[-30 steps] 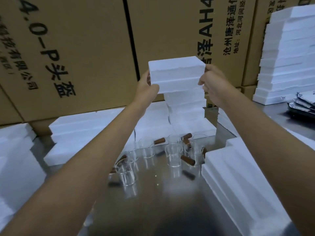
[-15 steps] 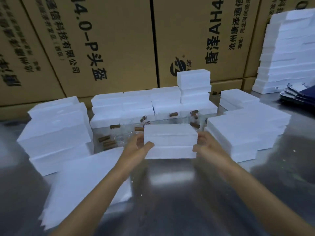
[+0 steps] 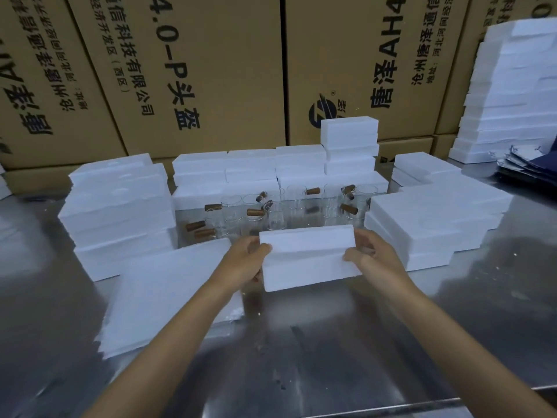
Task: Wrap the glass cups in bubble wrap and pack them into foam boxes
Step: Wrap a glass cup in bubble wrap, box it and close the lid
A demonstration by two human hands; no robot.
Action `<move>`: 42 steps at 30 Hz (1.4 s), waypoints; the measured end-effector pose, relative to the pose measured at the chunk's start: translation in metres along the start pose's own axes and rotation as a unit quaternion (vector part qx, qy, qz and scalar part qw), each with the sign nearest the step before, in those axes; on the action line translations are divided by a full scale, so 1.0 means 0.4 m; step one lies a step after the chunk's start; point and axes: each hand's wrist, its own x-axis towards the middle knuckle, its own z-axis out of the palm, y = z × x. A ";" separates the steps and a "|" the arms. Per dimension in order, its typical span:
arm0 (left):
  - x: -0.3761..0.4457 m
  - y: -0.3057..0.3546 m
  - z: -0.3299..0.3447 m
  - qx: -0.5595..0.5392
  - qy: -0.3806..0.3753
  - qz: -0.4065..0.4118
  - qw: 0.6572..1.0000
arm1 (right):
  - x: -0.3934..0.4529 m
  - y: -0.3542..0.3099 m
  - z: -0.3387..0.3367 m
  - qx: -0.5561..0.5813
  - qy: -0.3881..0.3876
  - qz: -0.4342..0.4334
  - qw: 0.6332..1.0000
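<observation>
- Left hand point(image 3: 245, 260) grips the left end of a white foam box point(image 3: 307, 260); thumb on the near face, fingers curled round the end.
- Right hand point(image 3: 369, 254) grips the right end the same way, thumb lying along the seam on the near face.
- Foam box sits between both hands, tilted slightly, its lower edge at or just above the steel table point(image 3: 301, 342); contact cannot be told. A seam line runs across the near face, upper half over lower half.
- Just behind the box: a cluster of glass cups point(image 3: 289, 206) with brown wooden handles point(image 3: 255, 212), standing upright on the table, unwrapped.
- Left of the left forearm: a flat stack of white sheets point(image 3: 168, 294) lying on the table, near corner toward the camera; material too blurred to name.
- Left of the cups: stack of foam pieces point(image 3: 117, 206), several layers.
- Right of the cups: wider stack of foam slabs point(image 3: 434, 218), stepped.
- Behind the cups: a row of foam boxes point(image 3: 250, 170), with a taller column point(image 3: 349, 146) at its right end.
- Far right: high foam stack point(image 3: 512, 92); dark flat items point(image 3: 530, 164) beside its foot.
- Backdrop: brown cardboard cartons point(image 3: 211, 70) with black printed characters.
</observation>
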 end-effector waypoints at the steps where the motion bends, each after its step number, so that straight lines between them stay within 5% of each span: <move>1: 0.006 -0.001 0.003 0.008 -0.010 -0.009 1.000 | 0.001 0.010 0.001 -0.003 -0.002 -0.003 1.000; 11: 0.114 0.010 0.052 0.182 0.056 0.029 0.981 | -0.010 0.106 0.020 0.002 0.021 -0.040 0.999; 25: 0.146 0.002 0.075 0.225 0.098 0.054 0.968 | -0.038 0.138 0.026 -0.015 0.108 -0.093 0.990; 30: 0.181 0.009 -0.039 0.376 0.222 0.097 0.894 | -0.029 0.141 0.023 -0.027 0.086 -0.092 0.992; 33: 0.216 -0.021 -0.108 0.456 0.179 0.026 0.872 | -0.027 0.140 0.023 -0.018 0.064 -0.095 0.993; 37: 0.237 -0.065 -0.133 0.445 0.144 0.016 0.884 | -0.028 0.141 0.021 0.015 0.055 -0.093 0.994; 42: 0.211 -0.045 -0.122 0.369 0.215 0.096 0.899 | -0.038 0.129 0.020 0.015 0.124 -0.120 0.985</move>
